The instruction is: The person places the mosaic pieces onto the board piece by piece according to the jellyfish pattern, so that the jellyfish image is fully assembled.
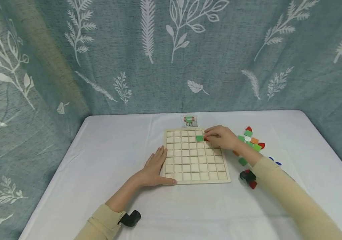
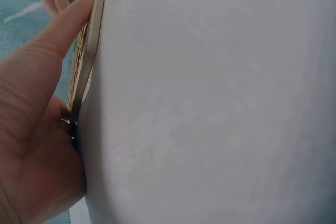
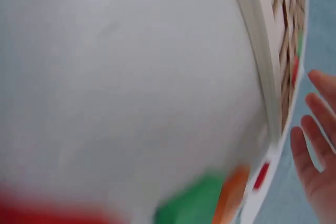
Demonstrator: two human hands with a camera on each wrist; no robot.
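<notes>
A pale wooden grid board [image 1: 186, 160] lies on the white table. My left hand [image 1: 154, 170] rests against its left edge, fingers straight, thumb along the near edge; the left wrist view shows the thumb [image 2: 58, 30] touching the rim. One green square tile [image 1: 199, 138] sits in a cell of the upper rows. Right beside it is a red piece [image 1: 206, 139], partly covered by my right hand [image 1: 222, 137]. In the right wrist view the fingers [image 3: 317, 111] of that hand are spread and fairly straight, close to the red piece, with nothing seen pinched between them.
A small picture card [image 1: 189, 120] lies beyond the board. Loose green, orange, red and white pieces [image 1: 248, 139] are scattered right of it, with blue pieces [image 1: 278, 163] further right. Red pieces [image 1: 252, 184] lie nearer, partly behind a black wrist device [image 1: 246, 176]. A patterned curtain [image 1: 165, 73] hangs behind.
</notes>
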